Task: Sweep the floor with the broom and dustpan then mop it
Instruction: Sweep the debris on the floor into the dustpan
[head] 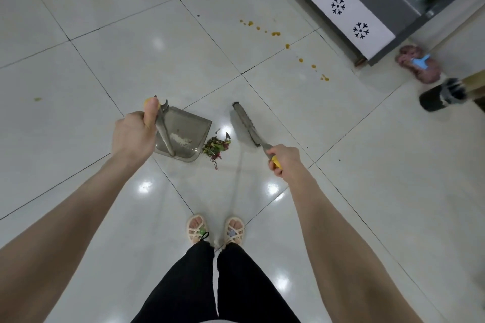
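Observation:
A grey dustpan [188, 130] stands on the white tiled floor [105, 34], with a streak of pale crumbs inside. My left hand [133, 134] grips the yellow top of its long grey handle. Just right of the pan's lip lies a small pile of leafy debris [215, 147]. The broom head [246, 124] rests on the floor right of the pile. My right hand [284, 158] grips the broom's yellow-tipped handle.
A trail of orange drips [275, 33] runs across the tiles toward a cabinet with a white patterned panel [338, 5] at top right. A pink mop head [418, 63] and a dark brush [441, 97] lie at the right edge. My sandalled feet [215, 229] stand below.

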A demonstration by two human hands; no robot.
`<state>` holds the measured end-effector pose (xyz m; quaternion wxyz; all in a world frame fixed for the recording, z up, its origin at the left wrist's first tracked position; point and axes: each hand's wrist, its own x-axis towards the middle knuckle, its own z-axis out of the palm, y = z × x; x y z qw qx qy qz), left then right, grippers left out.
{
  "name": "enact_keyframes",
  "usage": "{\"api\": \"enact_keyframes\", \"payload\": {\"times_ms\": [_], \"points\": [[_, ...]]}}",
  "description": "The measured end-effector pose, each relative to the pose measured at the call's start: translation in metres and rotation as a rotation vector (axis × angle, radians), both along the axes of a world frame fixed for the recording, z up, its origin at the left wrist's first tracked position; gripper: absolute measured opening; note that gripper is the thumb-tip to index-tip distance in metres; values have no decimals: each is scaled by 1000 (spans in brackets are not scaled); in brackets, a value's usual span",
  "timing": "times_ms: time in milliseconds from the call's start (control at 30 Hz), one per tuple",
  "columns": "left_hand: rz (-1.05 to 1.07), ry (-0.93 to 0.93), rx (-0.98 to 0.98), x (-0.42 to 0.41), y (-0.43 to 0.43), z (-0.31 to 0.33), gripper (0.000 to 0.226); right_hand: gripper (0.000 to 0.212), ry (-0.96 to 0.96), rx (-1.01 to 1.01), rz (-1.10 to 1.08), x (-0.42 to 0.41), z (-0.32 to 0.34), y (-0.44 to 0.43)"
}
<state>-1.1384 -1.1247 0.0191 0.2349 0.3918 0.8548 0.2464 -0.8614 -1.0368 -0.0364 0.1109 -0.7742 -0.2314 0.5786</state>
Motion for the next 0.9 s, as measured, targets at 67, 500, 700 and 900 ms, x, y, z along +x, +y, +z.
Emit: {"api": "enact_keyframes", "payload": {"times_ms": [67,500,700,900], "points": [[-20,-5,1,14,5,1,80,10,3,8,-51,21,4,-2],[-157,25,35,153,60,3,74,7,-109,32,-266,198,-1,-5],[-178,-14,62,226,81,-2,79,5,-155,32,-322,284,-5,3],[-171,-77,48,276,91,-13,74,13,-228,8,-315,338,-17,21]]}}
